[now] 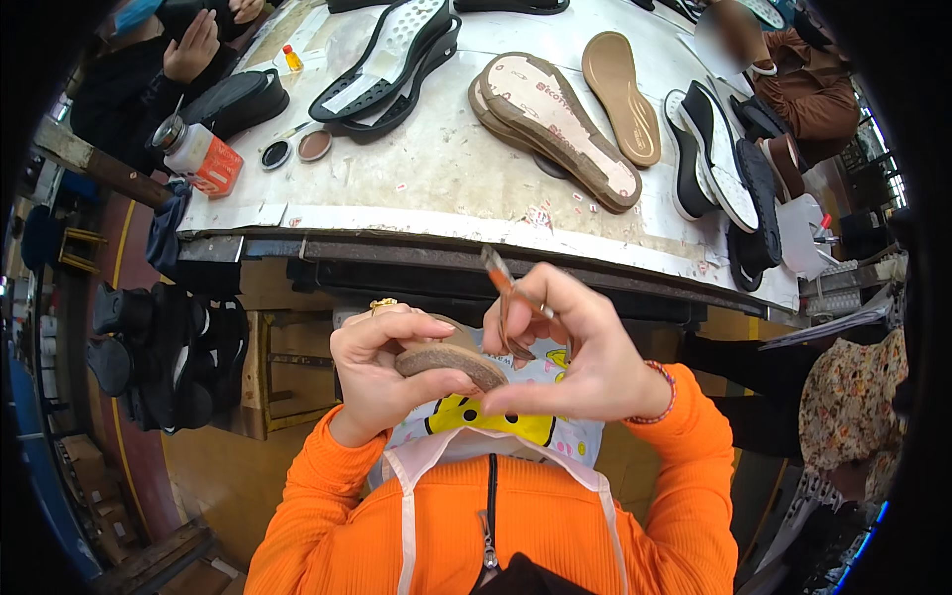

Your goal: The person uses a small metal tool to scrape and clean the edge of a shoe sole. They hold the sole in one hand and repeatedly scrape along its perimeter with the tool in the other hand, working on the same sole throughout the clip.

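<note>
Close to my chest, below the table's front edge, my left hand (377, 367) grips a brown shoe sole (454, 363) with a speckled, cork-like side. Its thumb presses along the near edge and its fingers curl over the top. My right hand (585, 347) is closed around a small pair of orange and metal snips (500, 278), one end pointing up and away from me. The right thumb stretches toward the near end of the sole; whether it touches is unclear. Part of the snips is hidden by the fingers.
On the white table (416, 188) lie stacked brown footbeds (555, 109), a tan insole (622, 99), black soles (387, 74) and white-topped soles (716, 159). An orange-labelled bottle (210, 164) stands left, beside two small open tins (315, 146). Other people sit at the far left and right.
</note>
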